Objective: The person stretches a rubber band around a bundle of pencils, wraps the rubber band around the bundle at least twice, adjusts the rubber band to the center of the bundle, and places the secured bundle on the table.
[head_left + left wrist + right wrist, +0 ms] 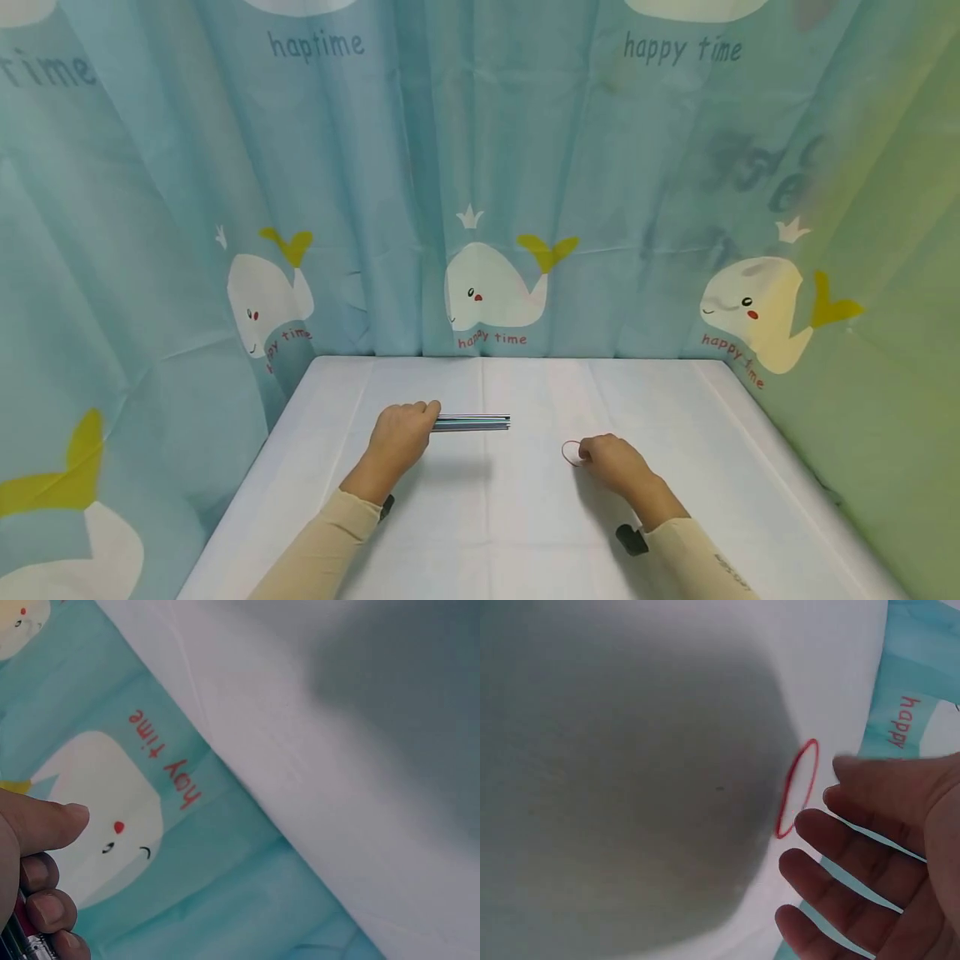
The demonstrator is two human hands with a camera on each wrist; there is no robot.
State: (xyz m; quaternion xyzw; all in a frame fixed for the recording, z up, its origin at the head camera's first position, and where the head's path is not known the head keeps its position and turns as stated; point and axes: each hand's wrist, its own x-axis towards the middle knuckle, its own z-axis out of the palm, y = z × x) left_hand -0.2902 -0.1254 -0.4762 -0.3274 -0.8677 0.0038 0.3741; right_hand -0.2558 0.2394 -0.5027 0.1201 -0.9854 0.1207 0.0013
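My left hand (401,433) grips a bundle of pencils (472,422) above the white table, their far ends pointing right. In the left wrist view, the fingers (49,907) curl round the pencils (37,946), where a red part and a silvery band show; the rest of the bundle is out of frame. A thin red rubber band (571,453) forms a loop just left of my right hand (617,463). From the right wrist, the same rubber band (798,787) appears beside the fingertips, not between them. My right hand (877,847) has spread, loosely bent fingers.
The white-covered table (525,517) reaches back to a blue-green curtain (390,167) printed with whales and lettering. The curtain also hangs along the left and right sides. A dark device (632,539) sits at the right wrist.
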